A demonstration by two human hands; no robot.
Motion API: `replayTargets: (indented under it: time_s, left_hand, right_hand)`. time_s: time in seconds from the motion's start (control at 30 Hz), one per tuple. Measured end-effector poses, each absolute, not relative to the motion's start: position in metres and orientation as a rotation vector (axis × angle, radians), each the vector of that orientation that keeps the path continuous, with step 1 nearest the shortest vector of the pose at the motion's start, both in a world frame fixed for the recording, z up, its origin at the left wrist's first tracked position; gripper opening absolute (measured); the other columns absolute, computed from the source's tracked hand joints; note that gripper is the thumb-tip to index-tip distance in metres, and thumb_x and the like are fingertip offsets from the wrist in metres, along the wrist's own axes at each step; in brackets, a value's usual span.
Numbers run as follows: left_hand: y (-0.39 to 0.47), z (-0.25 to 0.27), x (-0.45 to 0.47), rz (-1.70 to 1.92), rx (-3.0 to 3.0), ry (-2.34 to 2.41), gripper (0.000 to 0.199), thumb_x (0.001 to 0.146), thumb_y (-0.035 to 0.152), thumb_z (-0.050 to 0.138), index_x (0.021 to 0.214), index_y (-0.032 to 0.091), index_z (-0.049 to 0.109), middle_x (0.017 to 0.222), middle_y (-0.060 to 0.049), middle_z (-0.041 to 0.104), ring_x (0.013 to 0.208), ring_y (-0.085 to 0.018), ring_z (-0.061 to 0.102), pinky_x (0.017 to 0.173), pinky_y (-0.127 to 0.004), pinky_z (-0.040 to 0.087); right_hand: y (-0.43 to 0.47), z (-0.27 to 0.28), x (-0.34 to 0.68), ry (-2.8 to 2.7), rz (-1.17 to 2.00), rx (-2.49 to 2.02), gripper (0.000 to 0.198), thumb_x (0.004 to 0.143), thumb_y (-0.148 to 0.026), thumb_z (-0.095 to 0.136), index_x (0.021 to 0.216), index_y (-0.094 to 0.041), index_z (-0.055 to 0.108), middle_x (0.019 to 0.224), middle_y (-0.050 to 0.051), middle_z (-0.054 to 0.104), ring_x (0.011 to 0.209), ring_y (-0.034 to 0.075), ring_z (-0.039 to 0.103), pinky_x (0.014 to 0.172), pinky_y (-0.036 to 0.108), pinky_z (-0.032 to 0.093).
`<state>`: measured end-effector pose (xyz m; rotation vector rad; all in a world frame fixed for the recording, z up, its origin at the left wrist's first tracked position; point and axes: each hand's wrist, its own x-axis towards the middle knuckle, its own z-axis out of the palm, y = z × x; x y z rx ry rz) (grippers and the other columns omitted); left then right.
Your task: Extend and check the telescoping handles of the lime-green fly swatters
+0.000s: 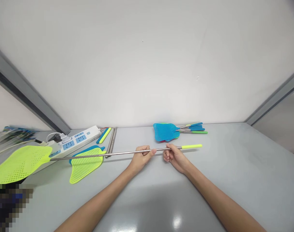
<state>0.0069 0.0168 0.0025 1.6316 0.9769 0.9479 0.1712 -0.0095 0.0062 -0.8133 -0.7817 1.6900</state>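
A long fly swatter (122, 153) with a metal telescopic rod spans the view from left to right, held above the table. Its yellow-green perforated head (23, 162) is at the far left, and its yellow grip (191, 146) points right. My left hand (143, 154) is closed around the middle of the rod, thumb along it. Close to the grip, my right hand (174, 156) pinches the rod, fingers curled. Beneath the rod on the left lie a loose yellow-green swatter head (86, 166) and a blue swatter head (91, 149) partly under it.
A stack of swatters (166, 132), blue on top, lies by the wall. Left stand a white power strip (81, 138) with a plug, loose blue and yellow grips (105, 135), and metal rods (111, 141). Grey posts frame both sides of the grey table (234, 167).
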Motion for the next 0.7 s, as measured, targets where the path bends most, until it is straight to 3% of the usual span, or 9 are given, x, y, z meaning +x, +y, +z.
replayTargets:
  time_s: [0.2, 0.33, 0.5, 0.7]
  left_hand:
    - [0.010, 0.010, 0.011, 0.782, 1.663, 0.853, 0.039, 0.072, 0.042, 0.051, 0.046, 0.016, 0.036, 0.041, 0.005, 0.039, 0.041, -0.006, 0.033, 0.042, -0.020, 0.021]
    - [0.005, 0.015, 0.012, 0.620, 1.652, 0.733, 0.041, 0.081, 0.039, 0.036, 0.052, 0.014, 0.051, 0.044, 0.001, 0.045, 0.042, -0.008, 0.036, 0.044, -0.022, 0.026]
    - [0.003, 0.016, 0.010, 0.692, 1.644, 0.818, 0.044, 0.079, 0.038, 0.038, 0.041, 0.015, 0.038, 0.037, 0.004, 0.031, 0.041, -0.008, 0.030, 0.045, -0.023, 0.024]
    - [0.005, 0.017, 0.007, 0.743, 1.640, 0.869, 0.045, 0.077, 0.038, 0.041, 0.039, 0.016, 0.033, 0.037, 0.004, 0.029, 0.041, -0.008, 0.028, 0.045, -0.024, 0.021]
  right_hand:
    - [-0.020, 0.004, 0.155, -0.891, 1.834, -0.821, 0.037, 0.074, -0.038, 0.047, 0.046, -0.015, 0.053, 0.037, -0.004, 0.034, 0.041, 0.010, 0.040, 0.046, 0.025, 0.030]
    - [-0.021, 0.003, 0.153, -0.912, 1.827, -0.785, 0.035, 0.075, -0.032, 0.045, 0.045, -0.015, 0.051, 0.040, -0.002, 0.040, 0.042, 0.010, 0.041, 0.047, 0.025, 0.030]
    - [-0.019, 0.005, 0.158, -0.878, 1.830, -0.787, 0.036, 0.073, -0.027, 0.047, 0.039, -0.016, 0.041, 0.037, -0.004, 0.034, 0.039, 0.008, 0.035, 0.045, 0.025, 0.025]
    - [-0.013, 0.008, 0.167, -0.914, 1.787, -0.869, 0.040, 0.071, -0.027, 0.051, 0.037, -0.017, 0.034, 0.034, -0.007, 0.026, 0.037, 0.006, 0.027, 0.042, 0.025, 0.017]
